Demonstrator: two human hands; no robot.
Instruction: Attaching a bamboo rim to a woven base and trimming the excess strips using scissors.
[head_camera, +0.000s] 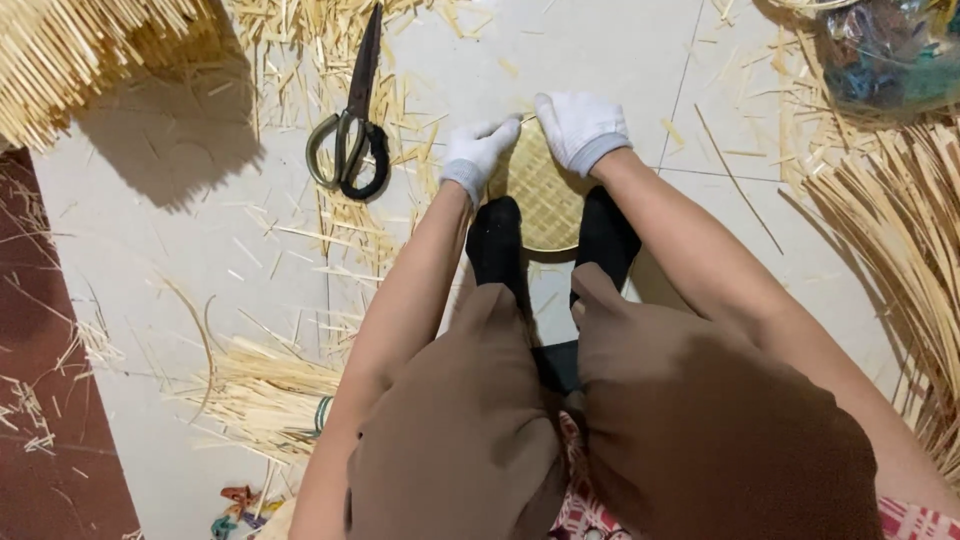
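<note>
Both gloved hands curl over the far rim of a round woven bamboo mat (540, 195) lying on the tile floor (200, 250), pinned near its front edge under two black-socked feet (495, 250). The left hand (478, 152) and right hand (580, 130) each clench the rim (fingertips tucked under it). Scissors (350, 130) lie open just left. Pulling too hard could snap strips or slip the mat free
</note>
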